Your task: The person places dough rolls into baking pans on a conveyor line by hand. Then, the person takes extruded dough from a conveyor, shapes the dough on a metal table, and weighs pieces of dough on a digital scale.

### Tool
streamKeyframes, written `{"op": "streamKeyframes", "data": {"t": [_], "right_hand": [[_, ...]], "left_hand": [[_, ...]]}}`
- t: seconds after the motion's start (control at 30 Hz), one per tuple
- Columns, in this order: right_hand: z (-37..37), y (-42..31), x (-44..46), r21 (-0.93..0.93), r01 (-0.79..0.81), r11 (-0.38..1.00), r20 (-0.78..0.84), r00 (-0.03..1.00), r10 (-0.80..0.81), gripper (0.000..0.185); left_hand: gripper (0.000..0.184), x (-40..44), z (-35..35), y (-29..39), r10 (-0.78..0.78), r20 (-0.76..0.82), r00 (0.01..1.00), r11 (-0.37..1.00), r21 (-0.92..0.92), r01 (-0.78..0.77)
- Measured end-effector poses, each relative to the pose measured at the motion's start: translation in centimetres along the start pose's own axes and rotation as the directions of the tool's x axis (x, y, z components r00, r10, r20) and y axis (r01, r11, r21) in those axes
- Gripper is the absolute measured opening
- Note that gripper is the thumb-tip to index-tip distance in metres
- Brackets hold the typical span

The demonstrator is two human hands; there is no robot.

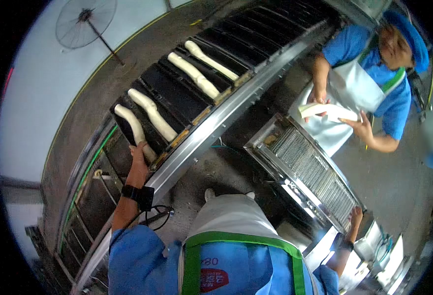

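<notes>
Four pale lengths [194,76] lie crosswise on the dark conveyor [256,35] in the upper middle of the frame, two at its near left end and two farther right, with bare slots between the pairs. Our left hand [138,149], left of centre, has its fingers on the lower part of the leftmost length [129,119]; we cannot tell whether they close round it. Our right hand [356,215], at lower right, touches the lower end of one metal grid rack [305,158], and whether it grips or merely rests there we cannot tell.

One co-worker [354,49] stands at upper right in a blue cap [407,37], and that person's two hands [361,129] grasp a fifth length [334,113], making five that we count.

One round fan [85,15] stands at upper left. As for writing, at bottom centre our blue shirt [248,265] carries dark red digits that seem to include 0 and 8, above one red oval badge [213,280] with white characters too blurred for us to read fully.
</notes>
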State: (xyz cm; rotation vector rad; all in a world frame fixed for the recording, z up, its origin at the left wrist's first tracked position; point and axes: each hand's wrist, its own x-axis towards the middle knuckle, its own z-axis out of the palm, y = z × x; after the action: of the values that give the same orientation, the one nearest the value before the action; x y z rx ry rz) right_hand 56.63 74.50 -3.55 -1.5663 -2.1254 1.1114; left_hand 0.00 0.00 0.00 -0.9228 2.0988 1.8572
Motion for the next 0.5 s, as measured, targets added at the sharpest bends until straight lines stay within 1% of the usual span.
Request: {"op": "streamKeyframes", "data": {"t": [0.07, 0.13, 0.17, 0.2, 0.23, 0.27, 0.33, 0.37, 0.43, 0.47, 0.5], "right_hand": [[-0.1, -4.2, 0.0, 0.164, -0.09, 0.982, -0.065, 0.993, 0.101, 0.021], [-0.2, -8.0, 0.0, 0.107, -0.058, 0.993, -0.022, 0.998, 0.061, 0.021], [-0.1, -9.7, 0.0, 0.059, -0.037, 0.998, 0.013, 0.999, 0.036, 0.02], [0.2, -11.0, 0.0, 0.093, -0.023, 0.995, 0.02, 1.0, 0.022, 0.021], [0.4, -11.5, 0.5, 0.087, -0.011, 0.996, 0.03, 1.0, 0.009, 0.021], [0.6, -12.0, 1.1, 0.099, 0.019, 0.995, 0.045, 0.999, -0.023, 0.023], [1.3, -13.4, 1.8, 0.094, 0.076, 0.993, 0.06, 0.995, -0.082, 0.026], [1.7, -14.6, 2.3, 0.089, 0.086, 0.992, 0.07, 0.993, -0.092, 0.026], [2.3, -16.6, 2.9, 0.073, 0.104, 0.992, 0.15, 0.982, -0.114, 0.026], [2.7, -15.6, 4.6, 0.111, 0.202, 0.973, 0.156, 0.963, -0.217, 0.026], [2.8, -16.5, 4.9, 0.104, 0.207, 0.973, 0.169, 0.96, -0.222, 0.026]], "left_hand": [[0.084, -5.2, 0.7, 1.8, 0.03, 0.139, 0.99, 0.998, -0.05, -0.023], [0.082, -7.7, 1.5, 2.3, 0.068, 0.277, 0.958, 0.995, -0.095, -0.044], [0.083, -7.5, 1.9, 2.2, 0.039, 0.267, 0.963, 0.997, -0.075, -0.02], [0.083, -7.4, 2.3, 2.1, 0.01, 0.257, 0.966, 0.998, -0.055, 0.004], [0.084, -7.3, 2.8, 2.1, -0.019, 0.246, 0.969, 0.999, -0.036, 0.029], [0.086, -7.7, 3.3, 1.9, -0.082, 0.179, 0.98, 0.996, -0.023, 0.088], [0.091, -11.5, 4.6, 3.9, -0.13, 0.054, 0.99, 0.991, 0.046, 0.127], [0.091, -11.4, 4.4, 3.2, -0.135, 0.044, 0.99, 0.99, 0.035, 0.134], [0.093, -12.5, 4.0, 2.9, -0.019, 0.107, 0.994, 0.999, -0.041, 0.024], [0.091, -13.4, 3.9, 2.8, -0.016, 0.092, 0.996, 0.995, -0.095, 0.025], [0.091, -12.9, 3.5, 2.0, -0.025, 0.081, 0.996, 0.994, -0.101, 0.033]]}}
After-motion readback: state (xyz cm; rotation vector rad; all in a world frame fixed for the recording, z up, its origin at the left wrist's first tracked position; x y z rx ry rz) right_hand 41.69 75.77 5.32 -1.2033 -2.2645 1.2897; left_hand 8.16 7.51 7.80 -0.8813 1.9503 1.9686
